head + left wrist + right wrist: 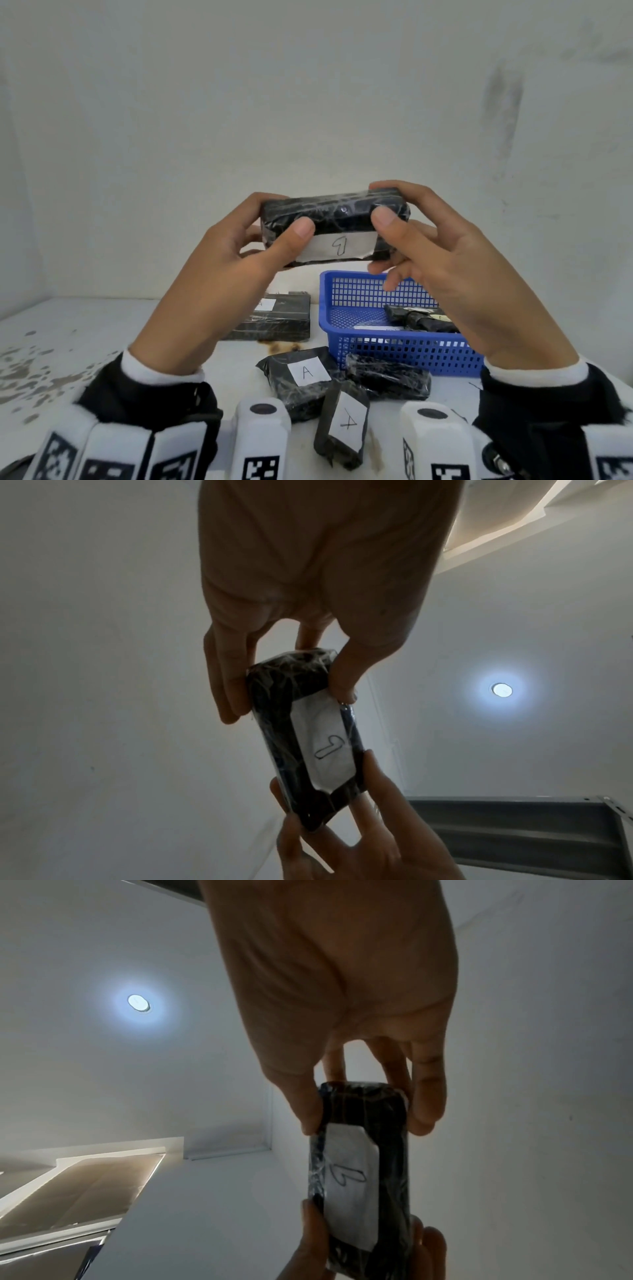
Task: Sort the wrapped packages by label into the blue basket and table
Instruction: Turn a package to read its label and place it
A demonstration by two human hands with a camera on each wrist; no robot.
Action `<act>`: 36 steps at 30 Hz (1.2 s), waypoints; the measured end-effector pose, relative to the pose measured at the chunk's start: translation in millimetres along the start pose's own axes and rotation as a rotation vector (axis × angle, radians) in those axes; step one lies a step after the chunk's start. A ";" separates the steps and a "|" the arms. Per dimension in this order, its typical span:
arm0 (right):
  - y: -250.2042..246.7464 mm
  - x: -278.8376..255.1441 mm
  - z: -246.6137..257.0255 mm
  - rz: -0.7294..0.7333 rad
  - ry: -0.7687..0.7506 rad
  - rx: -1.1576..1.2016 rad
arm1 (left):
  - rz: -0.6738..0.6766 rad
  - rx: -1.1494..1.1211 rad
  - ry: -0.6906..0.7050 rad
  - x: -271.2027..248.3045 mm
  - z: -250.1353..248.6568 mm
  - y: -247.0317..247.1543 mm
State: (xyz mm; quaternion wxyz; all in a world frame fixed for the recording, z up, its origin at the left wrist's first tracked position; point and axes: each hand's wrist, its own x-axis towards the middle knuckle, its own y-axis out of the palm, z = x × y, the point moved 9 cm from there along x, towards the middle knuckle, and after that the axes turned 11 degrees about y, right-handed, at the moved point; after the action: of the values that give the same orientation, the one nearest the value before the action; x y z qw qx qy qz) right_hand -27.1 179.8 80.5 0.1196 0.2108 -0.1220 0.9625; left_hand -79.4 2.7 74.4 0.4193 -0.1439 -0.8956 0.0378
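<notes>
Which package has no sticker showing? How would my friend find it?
Find the blue basket on the white table. Pressed against its front wall lies a black wrapped package. Its neighbours to the left show white labels marked A; it shows only shiny black wrap.

Take the basket [394, 353] as your landmark: it sits on the table [102, 329], right of centre. You hold one package [334, 228] in the air above and behind its far rim, your left hand [236, 270] at one end and your right hand [442, 260] at the other. Inside the basket, toward its right, lies a package [421, 318]. Left of the basket lies a flat package [274, 320]. In front of it, three packages [346, 397] lie touching one another.
</notes>
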 end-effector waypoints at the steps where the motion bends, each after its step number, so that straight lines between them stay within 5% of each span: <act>1: -0.1 -0.2 0.1 -0.004 0.006 0.008 | 0.005 -0.007 -0.001 0.0 0.3 0.9; 14: 0.5 0.8 -3.5 -0.031 0.023 -0.047 | 0.034 -0.100 -0.049 5.0 10.4 12.3; 28: 6.7 -4.8 6.1 -0.049 -0.048 -0.133 | 0.108 0.065 -0.062 -4.7 2.5 23.0; 36: 0.4 -1.9 -5.5 -0.061 0.039 -0.256 | 0.031 0.044 -0.078 -3.6 3.3 13.9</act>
State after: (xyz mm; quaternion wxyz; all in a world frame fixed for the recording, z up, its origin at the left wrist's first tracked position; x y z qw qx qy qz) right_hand -27.5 180.6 74.7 0.1770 0.1789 -0.2349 0.9389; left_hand -76.6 15.1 66.9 0.3865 -0.1468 -0.9079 0.0696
